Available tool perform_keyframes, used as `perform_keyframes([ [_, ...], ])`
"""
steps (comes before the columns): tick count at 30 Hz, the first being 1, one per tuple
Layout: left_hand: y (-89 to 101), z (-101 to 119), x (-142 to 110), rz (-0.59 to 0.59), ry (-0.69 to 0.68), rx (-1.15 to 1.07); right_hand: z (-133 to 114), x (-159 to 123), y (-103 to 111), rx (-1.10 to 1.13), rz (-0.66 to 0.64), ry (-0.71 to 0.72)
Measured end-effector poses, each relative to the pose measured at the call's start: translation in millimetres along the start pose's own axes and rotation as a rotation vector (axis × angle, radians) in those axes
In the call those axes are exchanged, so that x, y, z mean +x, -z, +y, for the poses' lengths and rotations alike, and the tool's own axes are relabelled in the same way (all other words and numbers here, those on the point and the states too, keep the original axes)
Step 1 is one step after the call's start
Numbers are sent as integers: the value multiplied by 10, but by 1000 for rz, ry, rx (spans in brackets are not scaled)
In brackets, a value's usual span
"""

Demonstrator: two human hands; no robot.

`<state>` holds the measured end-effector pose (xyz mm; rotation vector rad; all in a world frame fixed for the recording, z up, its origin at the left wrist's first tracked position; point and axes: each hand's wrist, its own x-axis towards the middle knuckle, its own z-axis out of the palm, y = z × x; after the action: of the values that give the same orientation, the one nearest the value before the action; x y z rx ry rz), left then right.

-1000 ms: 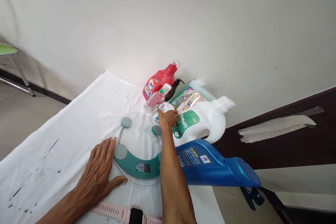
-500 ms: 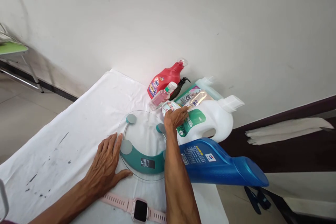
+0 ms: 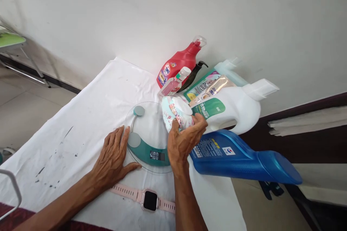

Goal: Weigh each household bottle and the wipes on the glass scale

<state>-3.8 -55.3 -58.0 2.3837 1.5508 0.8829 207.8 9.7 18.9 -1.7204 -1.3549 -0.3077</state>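
My left hand (image 3: 112, 155) lies flat on the white cloth with its fingers stretched out, fingertips at the left rim of a round glass scale (image 3: 148, 153). The scale's display is lit and reads about 0.0. My right hand (image 3: 185, 135) grips a soft pack of wet wipes (image 3: 177, 110), pale with a printed pattern and a white lid, between thumb and fingers. The pack is tilted beside the scale's right edge, and part of it is hidden by the hand. Behind it lean a pink clear bottle (image 3: 176, 81) and a white detergent jug (image 3: 241, 108).
A red detergent bottle (image 3: 179, 63), a dark pump bottle (image 3: 193, 74), a green-labelled bottle (image 3: 202, 85) and a beige pouch (image 3: 217, 86) stand by the wall. A blue bottle (image 3: 241, 155) rises at the right. A pink watch (image 3: 150, 200) lies in front; a chair (image 3: 12, 39) is far left.
My right hand has lifted the wipes pack out from among the bottles and drawn it nearer. My left hand stays flat at the scale. The camera view has shifted slightly.
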Motion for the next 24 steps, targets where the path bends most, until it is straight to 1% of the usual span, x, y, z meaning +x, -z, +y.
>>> perform_keyframes([
  [3, 15, -4, 13, -15, -5, -9, 5, -258, -17, 21, -59, 34],
  [5, 32, -6, 26, -18, -16, -6, 37, -336, -1, 5, -99, 83],
  [7, 52, -7, 38, -22, -26, 7, 101, -346, 83, 11, -157, 117],
  [9, 72, -8, 48, -33, -29, 14, 200, -342, 229, 37, -179, 130],
  [10, 80, -10, 52, -42, -28, 12, 261, -354, 312, 44, -159, 146],
  [12, 94, -12, 57, -61, -24, 2, 393, -420, 466, 42, -75, 210],
  [15, 109, -10, 62, -78, -13, -9, 560, -580, 603, 38, 14, 303],
  [16, 114, -8, 64, -81, -11, -9, 595, -624, 620, 44, 29, 293],
  [18, 127, -2, 69, -89, -9, 0, 631, -668, 629, 57, 63, 208],
  [21, 150, 6, 77, -107, -15, 28, 637, -637, 630, 81, 90, 81],
  [24, 166, 9, 82, -119, -27, 56, 640, -590, 662, 104, 66, 95],
])
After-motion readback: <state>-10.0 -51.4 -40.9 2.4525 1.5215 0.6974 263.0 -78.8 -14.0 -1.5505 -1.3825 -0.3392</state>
